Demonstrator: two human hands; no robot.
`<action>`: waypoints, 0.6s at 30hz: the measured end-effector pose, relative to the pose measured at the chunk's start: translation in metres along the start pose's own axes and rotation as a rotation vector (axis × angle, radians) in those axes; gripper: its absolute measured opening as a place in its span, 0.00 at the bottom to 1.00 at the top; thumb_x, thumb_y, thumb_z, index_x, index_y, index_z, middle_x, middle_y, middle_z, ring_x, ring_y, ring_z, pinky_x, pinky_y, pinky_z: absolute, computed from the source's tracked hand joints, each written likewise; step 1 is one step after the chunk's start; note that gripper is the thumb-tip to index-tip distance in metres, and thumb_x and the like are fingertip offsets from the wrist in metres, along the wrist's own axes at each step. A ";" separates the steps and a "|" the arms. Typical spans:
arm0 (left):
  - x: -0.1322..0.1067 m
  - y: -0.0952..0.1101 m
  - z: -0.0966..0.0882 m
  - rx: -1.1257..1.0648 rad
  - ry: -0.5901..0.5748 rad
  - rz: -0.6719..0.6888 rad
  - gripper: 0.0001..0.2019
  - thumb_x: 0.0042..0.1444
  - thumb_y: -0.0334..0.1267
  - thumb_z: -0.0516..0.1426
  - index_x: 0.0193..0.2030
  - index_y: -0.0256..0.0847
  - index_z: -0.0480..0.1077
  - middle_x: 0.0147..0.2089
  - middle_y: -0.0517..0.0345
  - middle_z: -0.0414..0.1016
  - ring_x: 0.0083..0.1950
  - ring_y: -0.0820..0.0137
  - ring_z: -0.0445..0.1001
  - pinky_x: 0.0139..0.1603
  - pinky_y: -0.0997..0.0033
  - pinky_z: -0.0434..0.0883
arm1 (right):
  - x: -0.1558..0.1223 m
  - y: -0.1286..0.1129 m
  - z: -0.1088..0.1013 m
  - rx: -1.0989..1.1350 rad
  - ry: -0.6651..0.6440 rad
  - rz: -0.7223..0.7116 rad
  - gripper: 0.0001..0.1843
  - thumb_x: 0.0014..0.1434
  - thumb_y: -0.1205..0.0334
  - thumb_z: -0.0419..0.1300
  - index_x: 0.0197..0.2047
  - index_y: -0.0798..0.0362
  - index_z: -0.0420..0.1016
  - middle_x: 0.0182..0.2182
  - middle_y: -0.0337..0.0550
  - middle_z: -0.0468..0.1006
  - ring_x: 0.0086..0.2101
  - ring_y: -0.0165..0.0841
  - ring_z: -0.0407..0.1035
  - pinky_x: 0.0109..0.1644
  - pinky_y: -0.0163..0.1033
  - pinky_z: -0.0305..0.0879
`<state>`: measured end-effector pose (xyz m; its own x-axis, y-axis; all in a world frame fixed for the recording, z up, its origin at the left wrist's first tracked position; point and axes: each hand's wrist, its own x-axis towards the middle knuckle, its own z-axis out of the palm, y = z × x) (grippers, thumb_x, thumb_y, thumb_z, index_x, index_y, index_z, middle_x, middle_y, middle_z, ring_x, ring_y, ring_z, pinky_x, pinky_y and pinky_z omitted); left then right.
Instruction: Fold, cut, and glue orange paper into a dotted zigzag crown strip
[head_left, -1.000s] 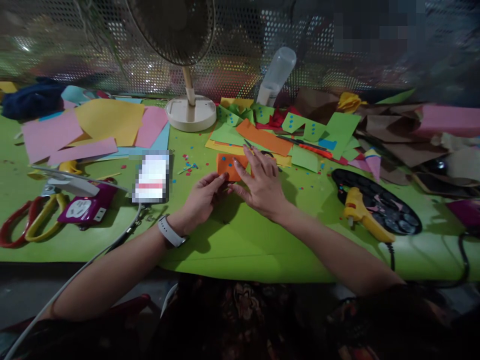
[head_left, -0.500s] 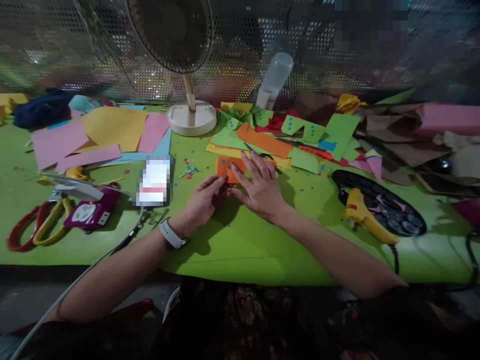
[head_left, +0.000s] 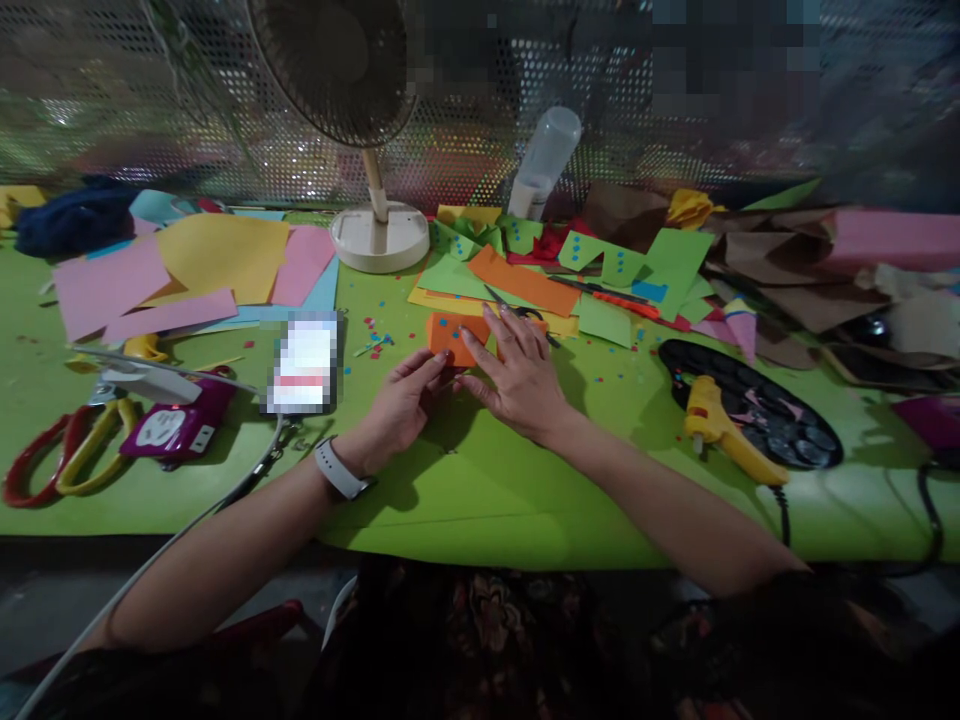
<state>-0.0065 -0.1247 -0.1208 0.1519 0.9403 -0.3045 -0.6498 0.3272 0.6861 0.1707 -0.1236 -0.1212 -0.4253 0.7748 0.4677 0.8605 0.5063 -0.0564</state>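
We find the orange paper piece (head_left: pixel 448 337) lying on the green desk (head_left: pixel 480 490), with our right hand (head_left: pixel 523 378) spread flat over its right part, the grip open. Our left hand (head_left: pixel 400 405) touches the piece's near edge with curled fingers, and we cannot tell whether that grip pinches it. A yellow glue gun (head_left: pixel 721 432) lies well to the right.

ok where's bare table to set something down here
Bare green table runs along the near edge below the left hand and right hand, and between that forearm and the glue gun. Crowded: paper scraps behind the hands, pink sheets far left.
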 end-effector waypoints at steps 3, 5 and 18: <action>0.000 0.000 -0.002 -0.002 -0.011 -0.017 0.09 0.48 0.29 0.68 0.34 0.42 0.75 0.35 0.60 0.82 0.34 0.71 0.80 0.39 0.69 0.77 | 0.000 -0.001 0.001 0.011 -0.014 -0.004 0.34 0.67 0.39 0.45 0.70 0.46 0.58 0.71 0.49 0.54 0.69 0.47 0.47 0.69 0.58 0.45; 0.000 0.000 -0.002 -0.001 -0.009 -0.024 0.09 0.48 0.30 0.68 0.34 0.42 0.74 0.34 0.61 0.81 0.33 0.72 0.79 0.39 0.68 0.77 | 0.000 -0.001 0.001 0.017 -0.015 -0.013 0.34 0.67 0.39 0.44 0.70 0.46 0.58 0.70 0.50 0.54 0.69 0.47 0.47 0.69 0.58 0.45; 0.000 0.000 -0.002 -0.044 -0.016 -0.035 0.07 0.51 0.27 0.66 0.36 0.39 0.75 0.35 0.59 0.82 0.33 0.72 0.80 0.39 0.69 0.76 | 0.000 -0.001 0.005 -0.011 0.038 -0.045 0.33 0.68 0.41 0.45 0.69 0.49 0.60 0.69 0.53 0.56 0.68 0.47 0.49 0.68 0.57 0.48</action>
<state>-0.0083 -0.1246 -0.1219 0.1866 0.9297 -0.3174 -0.6763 0.3559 0.6450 0.1686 -0.1222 -0.1260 -0.4531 0.7362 0.5026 0.8437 0.5362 -0.0248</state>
